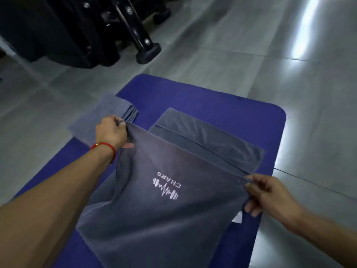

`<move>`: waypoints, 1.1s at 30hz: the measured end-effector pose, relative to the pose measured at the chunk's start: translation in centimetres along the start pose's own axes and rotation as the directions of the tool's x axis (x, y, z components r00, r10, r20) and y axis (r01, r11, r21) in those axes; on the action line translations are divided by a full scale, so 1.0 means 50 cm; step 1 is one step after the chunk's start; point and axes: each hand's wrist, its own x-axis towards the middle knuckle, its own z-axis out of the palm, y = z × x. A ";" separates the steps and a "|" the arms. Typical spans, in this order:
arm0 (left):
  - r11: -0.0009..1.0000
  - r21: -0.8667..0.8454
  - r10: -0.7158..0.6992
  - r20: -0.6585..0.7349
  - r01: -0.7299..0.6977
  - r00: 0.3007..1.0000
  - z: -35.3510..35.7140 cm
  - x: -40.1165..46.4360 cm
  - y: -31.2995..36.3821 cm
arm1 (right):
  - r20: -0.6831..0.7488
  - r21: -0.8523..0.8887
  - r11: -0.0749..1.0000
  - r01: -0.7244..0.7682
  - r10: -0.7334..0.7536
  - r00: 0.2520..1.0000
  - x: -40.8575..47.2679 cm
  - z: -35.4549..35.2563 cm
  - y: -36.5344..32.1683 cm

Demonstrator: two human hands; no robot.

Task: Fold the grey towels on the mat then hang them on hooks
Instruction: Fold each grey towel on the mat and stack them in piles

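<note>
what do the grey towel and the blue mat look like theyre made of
Grey towel: soft woven cloth, possibly microfibre; matte, drapes and creases between both hands, white logo on it. Blue mat: likely foam; matte, fine ribbed texture, rounded corners.

Bare mat [222,97] beyond; towel stack [108,113] left

Dim, soft; floor [301,35] glare, perhaps overhead.

White lettering reading "CHARB" [168,179] stands upside down to the camera on the grey towel [154,219] held over the blue mat [222,97]. Just nearer than the word sits a white emblem [165,190], a pulse line set between two dumbbell ends.
</note>
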 end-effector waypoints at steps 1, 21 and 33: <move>1.000 0.015 0.002 -0.004 -0.002 1.000 0.022 0.028 0.015 | -0.059 0.024 1.000 0.013 -0.011 0.998 0.022 -0.002 -0.001; 0.972 0.223 0.016 0.262 -0.077 0.965 0.360 0.215 0.166 | -0.514 -0.502 0.853 0.146 -0.430 0.742 0.236 -0.034 0.092; 0.974 0.111 0.164 0.252 -0.197 0.954 0.254 0.194 0.158 | -0.468 -0.493 0.835 0.244 -0.491 0.735 0.235 -0.041 0.087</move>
